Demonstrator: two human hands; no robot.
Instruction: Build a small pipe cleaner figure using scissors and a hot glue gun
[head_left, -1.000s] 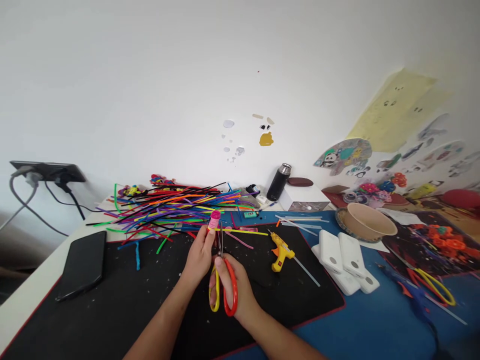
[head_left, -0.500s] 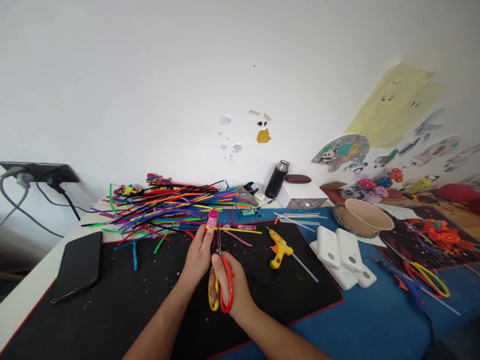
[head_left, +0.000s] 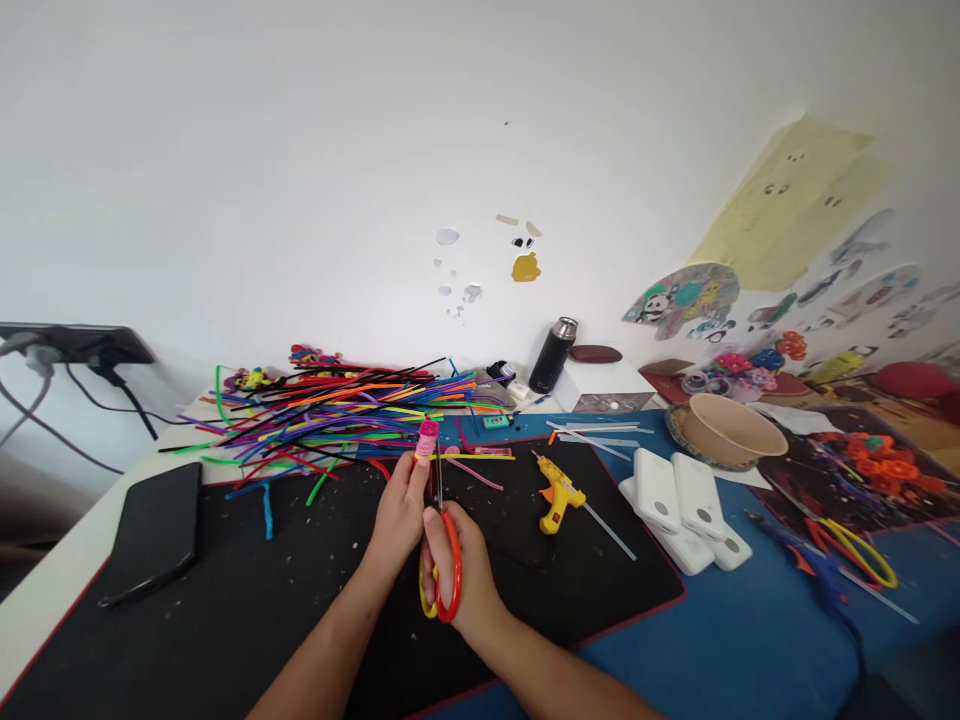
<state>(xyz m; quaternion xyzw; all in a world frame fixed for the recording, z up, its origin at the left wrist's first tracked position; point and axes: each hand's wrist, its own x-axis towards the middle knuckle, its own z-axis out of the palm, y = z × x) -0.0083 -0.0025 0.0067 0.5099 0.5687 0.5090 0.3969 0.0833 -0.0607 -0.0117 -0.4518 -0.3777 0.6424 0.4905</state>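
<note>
While my left hand [head_left: 401, 512] pinches the pink piece [head_left: 427, 440] upright, seemingly to leave its top free, my right hand [head_left: 470, 568] wraps the handles of the scissors [head_left: 453, 535], blades just beside it. Right of my grip, the glue gun [head_left: 559, 495] lies probably within easy reach.

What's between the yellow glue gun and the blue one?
A clear stick jutting from the yellow glue gun, then overlapping white devices, as the head view shows.
</note>
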